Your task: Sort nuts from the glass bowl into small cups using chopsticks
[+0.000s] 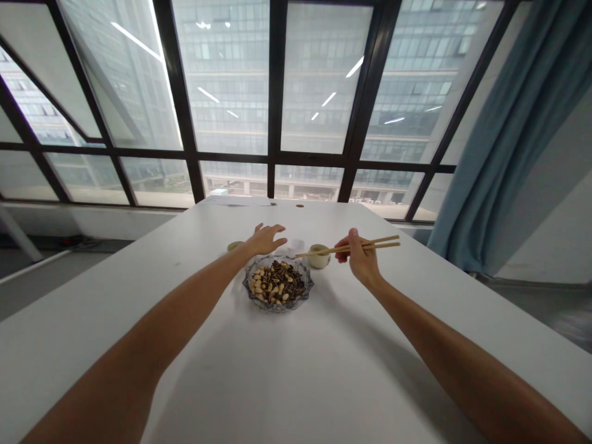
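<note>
A clear glass bowl [303, 301] with a scalloped rim stands on the white table, filled with pale nuts or seeds on its left side and dark seeds on its right. Just beyond its back rim, my left hand [267, 239] is held out with fingers apart and nothing in them. My right hand [361, 254] grips a pair of wooden chopsticks [385, 242], whose tips point left, past a small pale cup [318, 259] behind the bowl's right side. Another small greenish cup [235, 245] is partly hidden by my left wrist. Behind the bowl sits a small clear object [296, 245], its kind unclear.
The white table [287, 376] reaches to the windows. A white sheet [238, 201] and two small dark round objects, one of them brownish [300, 206], lie at its far edge. A blue curtain [504, 154] hangs at the right.
</note>
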Demonstrator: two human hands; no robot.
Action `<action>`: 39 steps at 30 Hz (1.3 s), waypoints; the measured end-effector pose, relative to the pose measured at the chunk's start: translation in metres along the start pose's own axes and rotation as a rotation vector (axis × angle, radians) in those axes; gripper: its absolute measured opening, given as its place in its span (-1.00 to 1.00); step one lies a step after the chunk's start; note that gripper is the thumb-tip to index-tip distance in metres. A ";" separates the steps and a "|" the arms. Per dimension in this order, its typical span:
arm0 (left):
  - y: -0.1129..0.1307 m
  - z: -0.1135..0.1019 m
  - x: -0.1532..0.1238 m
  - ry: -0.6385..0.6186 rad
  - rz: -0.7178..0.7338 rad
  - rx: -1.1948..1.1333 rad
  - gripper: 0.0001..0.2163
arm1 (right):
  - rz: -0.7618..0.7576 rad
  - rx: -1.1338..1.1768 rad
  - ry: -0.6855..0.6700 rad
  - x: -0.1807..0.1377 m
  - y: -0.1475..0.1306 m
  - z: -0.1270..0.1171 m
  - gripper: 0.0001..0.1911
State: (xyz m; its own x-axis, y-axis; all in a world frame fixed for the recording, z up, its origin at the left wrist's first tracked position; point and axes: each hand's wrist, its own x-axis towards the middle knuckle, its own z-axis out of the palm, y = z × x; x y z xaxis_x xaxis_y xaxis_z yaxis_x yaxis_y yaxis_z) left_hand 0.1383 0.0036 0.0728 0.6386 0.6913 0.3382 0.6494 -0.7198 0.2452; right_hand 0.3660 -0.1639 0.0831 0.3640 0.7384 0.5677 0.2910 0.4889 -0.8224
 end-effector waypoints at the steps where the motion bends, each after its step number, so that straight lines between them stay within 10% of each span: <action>1: -0.009 -0.002 -0.007 0.049 -0.018 0.008 -0.60 | 0.024 -0.013 -0.043 0.000 -0.004 -0.001 -0.26; 9: -0.073 0.010 -0.076 0.349 -0.287 -0.077 -0.44 | 0.049 -0.100 -0.258 -0.004 -0.013 -0.002 -0.26; 18: -0.074 0.029 -0.093 0.370 -0.449 -0.365 -0.24 | 0.118 -0.108 -0.633 -0.012 -0.002 0.006 -0.42; 31: -0.066 0.027 -0.099 0.302 -0.461 -0.332 -0.25 | 0.049 -0.037 -0.308 -0.015 -0.015 0.012 -0.36; 39: -0.065 0.025 -0.099 0.297 -0.446 -0.360 -0.22 | 0.218 -0.092 -0.640 -0.025 -0.023 0.019 -0.36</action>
State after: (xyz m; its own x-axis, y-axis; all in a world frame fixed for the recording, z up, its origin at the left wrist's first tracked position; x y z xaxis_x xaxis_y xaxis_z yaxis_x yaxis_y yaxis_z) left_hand 0.0432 -0.0168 0.0005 0.1643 0.9191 0.3581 0.6140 -0.3794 0.6921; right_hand 0.3334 -0.1848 0.0869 -0.1637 0.9588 0.2323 0.3544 0.2769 -0.8931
